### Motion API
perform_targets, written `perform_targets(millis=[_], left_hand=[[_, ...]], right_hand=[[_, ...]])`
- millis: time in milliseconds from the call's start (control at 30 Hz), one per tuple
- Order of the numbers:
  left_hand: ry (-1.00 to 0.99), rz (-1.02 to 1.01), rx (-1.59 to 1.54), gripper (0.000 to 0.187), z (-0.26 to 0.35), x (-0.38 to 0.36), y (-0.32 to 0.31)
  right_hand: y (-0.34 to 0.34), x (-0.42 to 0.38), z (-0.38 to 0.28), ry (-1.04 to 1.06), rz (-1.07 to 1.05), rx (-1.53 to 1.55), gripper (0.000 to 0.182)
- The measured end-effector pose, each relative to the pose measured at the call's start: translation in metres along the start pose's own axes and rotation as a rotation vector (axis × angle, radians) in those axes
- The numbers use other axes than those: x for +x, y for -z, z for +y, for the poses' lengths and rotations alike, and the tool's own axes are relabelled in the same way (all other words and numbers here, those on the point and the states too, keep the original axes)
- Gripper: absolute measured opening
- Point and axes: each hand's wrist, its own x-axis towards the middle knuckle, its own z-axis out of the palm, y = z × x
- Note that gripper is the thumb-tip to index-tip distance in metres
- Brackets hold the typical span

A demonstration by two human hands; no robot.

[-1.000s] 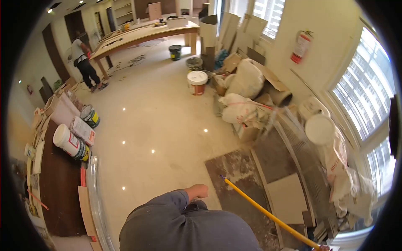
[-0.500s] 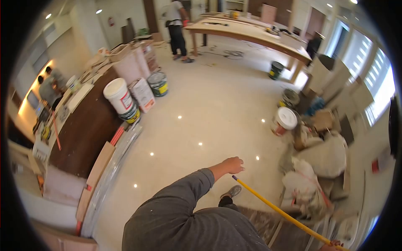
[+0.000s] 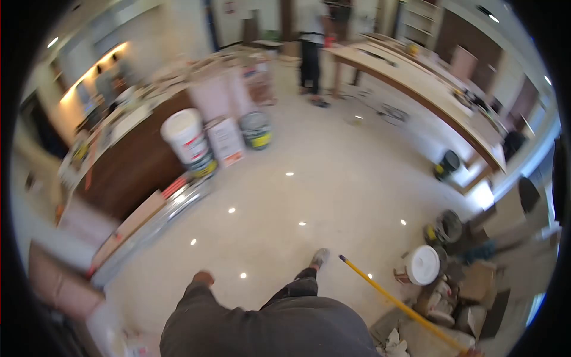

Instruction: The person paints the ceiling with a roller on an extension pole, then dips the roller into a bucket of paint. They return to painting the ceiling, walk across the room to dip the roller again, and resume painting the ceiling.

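A long yellow pole (image 3: 399,302) with a dark blue tip slants from the middle of the floor to the lower right edge. Around its near end my right hand (image 3: 472,352) is closed, mostly cut off by the frame. My left hand (image 3: 204,278) hangs low at the left, away from the pole and over the pale shiny floor; its fingers are blurred and mostly hidden. One shoe (image 3: 320,257) is forward, close to the pole's tip.
A white bucket (image 3: 183,134) stands stacked at the left, by a paper bag (image 3: 225,141) and a dark bucket (image 3: 256,129). Rightward are a white-lidded bucket (image 3: 423,265) and cardboard scraps (image 3: 479,282). A person (image 3: 310,50) stands beside a long wooden table (image 3: 410,74).
My view has turned left, and the room's things appear shifted right. My left hand has dropped down and left, away from the pole's tip. The right hand keeps the pole.
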Motion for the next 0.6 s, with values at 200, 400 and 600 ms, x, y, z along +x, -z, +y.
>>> perform_targets(millis=[200, 400, 600], left_hand=[[-0.034, -0.137, -0.011, 0.052, 0.29, 0.148, 0.137], [-0.606, 0.115, 0.465, 0.051, 0.743, 0.328, 0.391], [-0.956, 0.381, 0.166, 0.047, 1.098, 0.323, 0.553]], right_hand=[[-0.234, -0.015, 0.078, -0.08, 0.122, 0.069, 0.043], [-0.363, 0.033, 0.178, -0.006, 0.099, 0.073, 0.042], [-0.434, 0.097, 0.29, 0.04, 0.229, 0.051, 0.041]])
